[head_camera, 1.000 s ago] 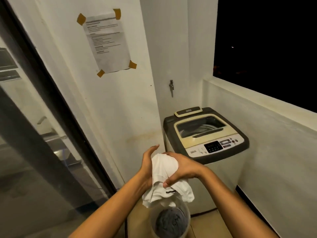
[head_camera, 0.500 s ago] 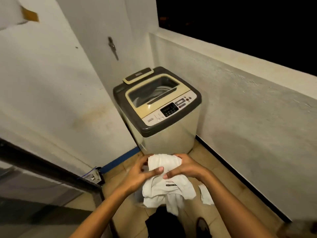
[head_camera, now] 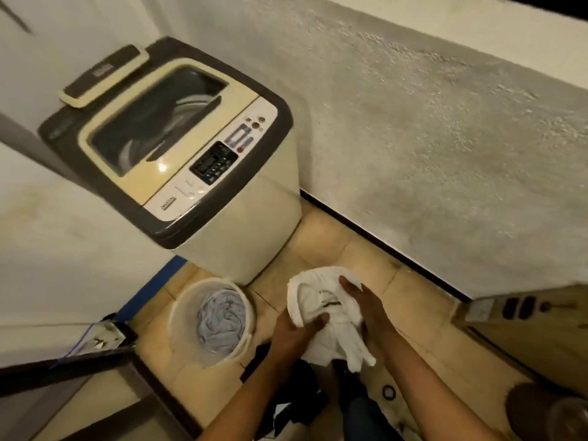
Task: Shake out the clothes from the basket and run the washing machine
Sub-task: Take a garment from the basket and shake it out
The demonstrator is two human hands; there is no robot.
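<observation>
Both hands grip a bunched white garment [head_camera: 321, 300]: left hand [head_camera: 294, 334] beneath, right hand [head_camera: 366, 308] beside. The basket [head_camera: 178, 316] sits left of them, the washing machine [head_camera: 178, 138] beyond.

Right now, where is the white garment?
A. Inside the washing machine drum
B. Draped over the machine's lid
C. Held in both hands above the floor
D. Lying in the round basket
C: the left hand and right hand both grip the bunched white garment, right of the basket, which holds only bluish-grey cloth.

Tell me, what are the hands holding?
Both hands hold a bunched white garment: left hand at its lower edge, right hand on its right side.
</observation>
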